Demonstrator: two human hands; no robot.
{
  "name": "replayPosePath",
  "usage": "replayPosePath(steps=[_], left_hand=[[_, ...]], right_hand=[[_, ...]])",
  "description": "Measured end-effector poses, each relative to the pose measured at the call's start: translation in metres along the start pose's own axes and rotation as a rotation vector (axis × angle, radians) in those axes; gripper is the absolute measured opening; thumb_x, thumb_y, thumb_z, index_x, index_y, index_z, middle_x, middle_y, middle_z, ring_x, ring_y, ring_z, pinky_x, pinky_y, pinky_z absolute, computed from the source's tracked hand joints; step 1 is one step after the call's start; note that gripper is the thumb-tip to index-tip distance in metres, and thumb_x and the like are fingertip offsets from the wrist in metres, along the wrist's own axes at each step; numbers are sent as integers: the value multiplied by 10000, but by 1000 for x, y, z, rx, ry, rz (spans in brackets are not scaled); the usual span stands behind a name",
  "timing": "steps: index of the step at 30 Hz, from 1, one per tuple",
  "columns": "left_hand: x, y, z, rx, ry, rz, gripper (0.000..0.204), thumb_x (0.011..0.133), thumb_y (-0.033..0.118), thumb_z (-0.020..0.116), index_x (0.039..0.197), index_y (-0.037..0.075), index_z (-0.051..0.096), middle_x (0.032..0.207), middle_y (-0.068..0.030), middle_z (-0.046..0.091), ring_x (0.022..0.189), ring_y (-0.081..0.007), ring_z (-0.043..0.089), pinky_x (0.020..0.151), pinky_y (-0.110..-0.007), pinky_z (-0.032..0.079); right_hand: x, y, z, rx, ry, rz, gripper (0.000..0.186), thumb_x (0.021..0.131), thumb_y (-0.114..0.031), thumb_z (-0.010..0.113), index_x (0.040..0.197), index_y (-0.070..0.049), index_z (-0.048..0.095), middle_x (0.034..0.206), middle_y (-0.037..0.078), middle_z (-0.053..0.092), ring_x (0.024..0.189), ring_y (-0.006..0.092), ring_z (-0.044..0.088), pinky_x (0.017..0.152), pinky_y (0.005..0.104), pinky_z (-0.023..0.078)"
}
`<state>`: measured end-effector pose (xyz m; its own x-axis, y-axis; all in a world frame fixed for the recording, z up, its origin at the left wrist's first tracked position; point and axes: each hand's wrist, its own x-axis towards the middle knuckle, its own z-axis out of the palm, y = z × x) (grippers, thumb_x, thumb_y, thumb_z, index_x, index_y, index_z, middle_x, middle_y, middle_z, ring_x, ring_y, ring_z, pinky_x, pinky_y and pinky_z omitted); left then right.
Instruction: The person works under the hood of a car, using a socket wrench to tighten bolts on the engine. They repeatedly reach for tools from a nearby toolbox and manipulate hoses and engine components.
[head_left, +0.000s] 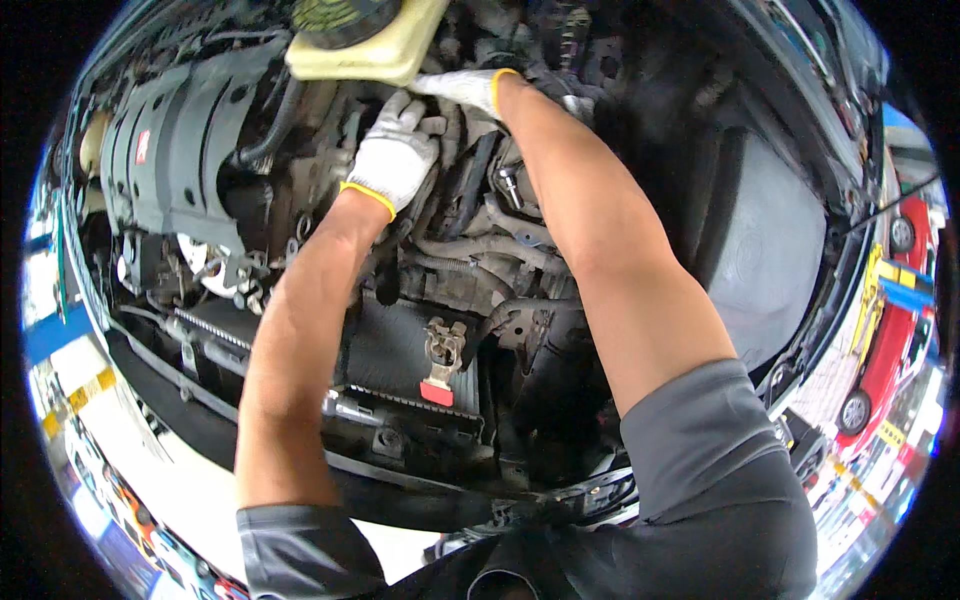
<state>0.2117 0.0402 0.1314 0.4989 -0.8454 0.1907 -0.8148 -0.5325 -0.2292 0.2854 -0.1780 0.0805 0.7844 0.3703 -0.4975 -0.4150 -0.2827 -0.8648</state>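
Note:
My left hand [395, 160], in a white knit glove with a yellow cuff, reaches among dark hoses and engine parts, its fingers apart and slightly bent. My right hand [465, 90], gloved alike, lies just below a pale yellow fluid reservoir [352, 62] with a black cap; its fingertips are hard to make out. A chrome socket-like piece [510, 187] sits on the engine below that hand. A metal latch [443, 348] with a red tab is nearer me, over the radiator.
A grey engine cover [175, 150] fills the left of the bay. A large grey panel [755, 250] lies on the right, beside my forearm. The car's front edge runs below my arms. Outside are a red car [890, 370] and a blue and yellow lift [895, 282].

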Motion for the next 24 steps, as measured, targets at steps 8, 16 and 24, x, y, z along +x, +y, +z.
replayPosePath(steps=[8,16,24], left_hand=[[-89,41,-124,-340,-391,-281,602,1009,155,692,1602,101,599,1187,-234,810,1080,-428,795,873,-546,644],[-105,78,-123,-715,-395,-542,487,1014,191,729,1492,122,660,1279,-279,764,1024,-490,784,866,-585,634],[-97,95,-118,-745,-225,-638,457,1006,173,755,1450,103,669,1283,-285,728,1065,-489,770,887,-571,631]], right_hand=[[-32,-27,21,-91,67,97,1327,887,-974,658,1846,-143,271,1914,217,190,1768,392,153,1420,532,164],[-37,-40,19,-97,-99,16,670,1227,-215,327,1835,2,146,1923,177,165,1780,352,147,1461,529,116],[-44,-41,0,-280,22,72,1155,980,-875,573,1855,-196,246,1919,204,173,1768,396,151,1412,579,156]])
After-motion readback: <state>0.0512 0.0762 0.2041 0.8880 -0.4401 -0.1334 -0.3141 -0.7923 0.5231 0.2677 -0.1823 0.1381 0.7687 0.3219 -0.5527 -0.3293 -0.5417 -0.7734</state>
